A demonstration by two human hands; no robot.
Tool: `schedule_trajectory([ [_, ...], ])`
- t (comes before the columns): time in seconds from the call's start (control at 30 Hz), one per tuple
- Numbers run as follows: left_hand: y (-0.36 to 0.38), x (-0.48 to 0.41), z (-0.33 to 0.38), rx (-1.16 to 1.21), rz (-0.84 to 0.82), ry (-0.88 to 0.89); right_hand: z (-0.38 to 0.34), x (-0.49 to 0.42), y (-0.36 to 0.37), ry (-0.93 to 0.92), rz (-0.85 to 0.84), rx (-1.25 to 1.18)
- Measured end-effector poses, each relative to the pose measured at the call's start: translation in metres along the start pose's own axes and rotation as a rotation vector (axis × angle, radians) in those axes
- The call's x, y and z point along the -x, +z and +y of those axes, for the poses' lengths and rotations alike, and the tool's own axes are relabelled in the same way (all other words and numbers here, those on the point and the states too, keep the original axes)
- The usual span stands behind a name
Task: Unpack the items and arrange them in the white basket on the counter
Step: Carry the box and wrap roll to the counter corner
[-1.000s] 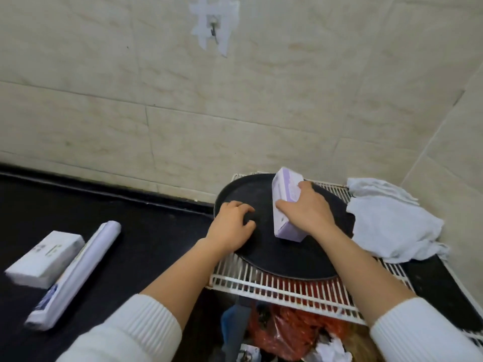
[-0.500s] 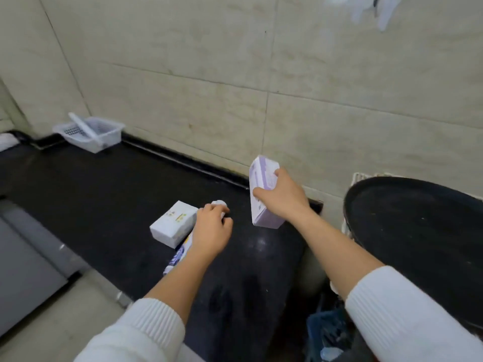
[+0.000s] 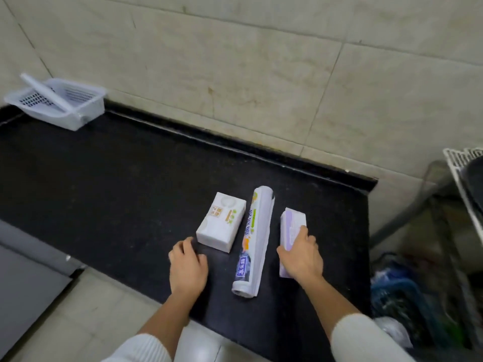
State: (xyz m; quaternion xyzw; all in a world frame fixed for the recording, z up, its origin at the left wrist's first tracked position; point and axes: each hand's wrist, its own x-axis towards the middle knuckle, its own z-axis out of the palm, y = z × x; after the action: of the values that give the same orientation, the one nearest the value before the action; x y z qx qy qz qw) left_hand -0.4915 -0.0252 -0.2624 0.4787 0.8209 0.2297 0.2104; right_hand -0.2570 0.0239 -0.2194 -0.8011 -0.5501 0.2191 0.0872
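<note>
white slotted plastic basket [image 3: 61, 104] far L at wall, white stick across it | left hand [image 3: 187, 270] loosely curled, empty, on black surface [image 3: 112, 184] nr white rect. box [image 3: 221, 225] | printed wrapped roll [image 3: 253, 241] mid | right hand [image 3: 300, 258] gripping purple-white box [image 3: 290, 226], on surface

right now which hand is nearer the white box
Left. The left hand sits just short of the white box, at its near left corner, fingers almost touching it. The right hand is on the purple pack, with the roll between it and the box.
</note>
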Motion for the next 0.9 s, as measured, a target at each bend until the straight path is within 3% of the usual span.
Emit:
schedule_trajectory([
  [0.23,0.017,-0.003,-0.018,-0.217,-0.110,0.039,-0.005,0.003,0.016,0.051,0.074,0.099],
  [0.43,0.012,-0.006,-0.024,-0.220,-0.152,0.053,-0.028,-0.002,0.008,-0.171,0.252,0.086],
  [0.53,0.003,-0.011,-0.014,-0.104,-0.123,-0.016,-0.045,-0.003,0.010,-0.263,0.189,-0.060],
  [0.63,-0.007,-0.020,0.005,0.123,-0.018,-0.089,-0.059,0.000,0.021,-0.237,0.101,-0.106],
  [0.73,-0.011,-0.028,0.026,0.176,0.042,0.038,-0.064,0.001,0.034,-0.139,-0.003,-0.068],
  [0.9,0.002,-0.035,0.051,-0.001,-0.158,0.149,-0.064,-0.008,0.050,0.033,-0.119,-0.067],
])
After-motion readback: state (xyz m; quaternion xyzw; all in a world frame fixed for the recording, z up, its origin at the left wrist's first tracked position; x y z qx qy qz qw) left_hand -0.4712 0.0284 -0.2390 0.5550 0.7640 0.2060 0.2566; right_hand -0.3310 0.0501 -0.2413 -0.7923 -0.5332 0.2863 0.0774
